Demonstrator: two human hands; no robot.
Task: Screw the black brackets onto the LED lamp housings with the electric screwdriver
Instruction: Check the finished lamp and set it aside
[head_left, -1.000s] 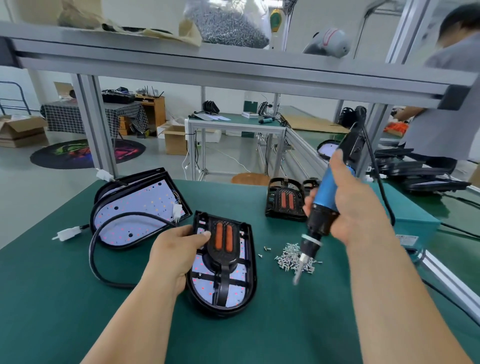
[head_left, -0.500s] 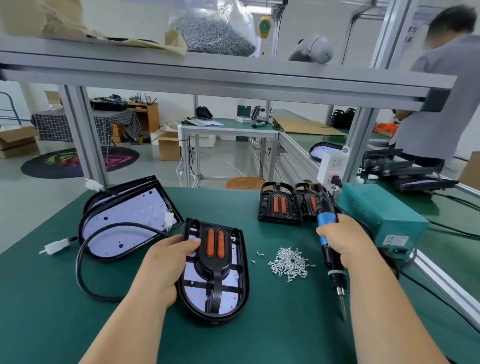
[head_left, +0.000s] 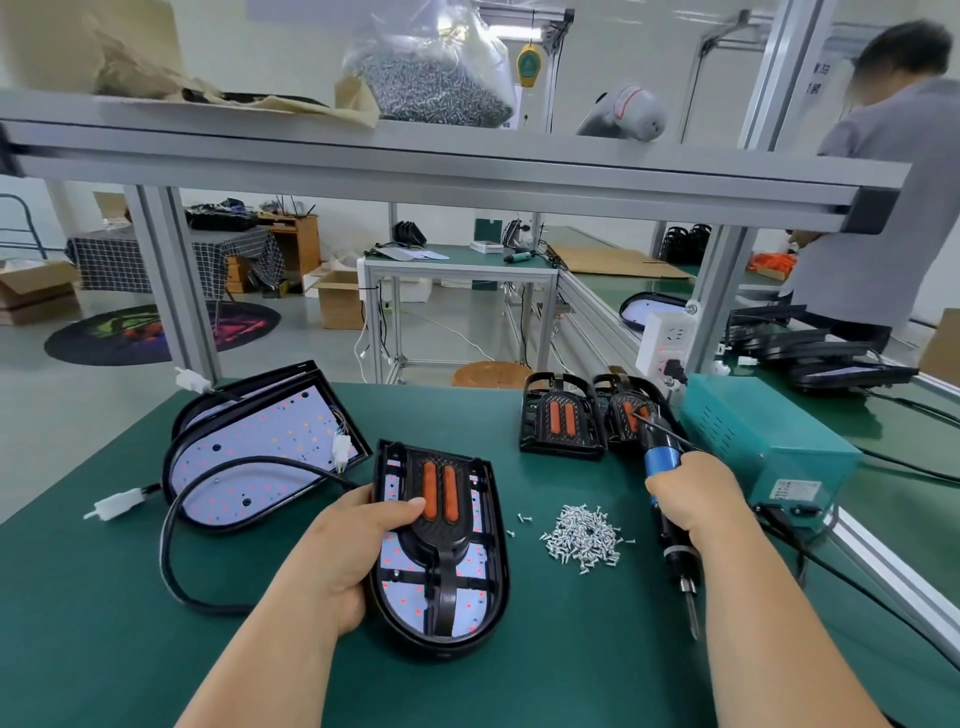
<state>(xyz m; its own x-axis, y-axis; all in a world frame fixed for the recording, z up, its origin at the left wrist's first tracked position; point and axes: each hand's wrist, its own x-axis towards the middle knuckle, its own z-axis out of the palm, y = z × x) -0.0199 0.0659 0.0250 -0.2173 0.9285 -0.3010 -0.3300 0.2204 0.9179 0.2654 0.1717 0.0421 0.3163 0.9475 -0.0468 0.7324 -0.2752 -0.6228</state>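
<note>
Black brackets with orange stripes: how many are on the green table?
3. One bracket lies on the lamp housing that the left hand holds. Two sit at the back of the table: a left one and a right one partly behind the electric screwdriver. More may be hidden.

L hand (head_left: 358, 545) is gripping the lamp housing (head_left: 467, 613) by its left edge, thumb lying on top. R hand (head_left: 691, 493) is fisting round the electric screwdriver (head_left: 660, 460), both forearms reaching fwd.

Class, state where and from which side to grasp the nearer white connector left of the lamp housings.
Likely pinch the white connector across its blocky body's long sides, from above: it lies flat on the table, cable leaving rightward, sides free.
</note>
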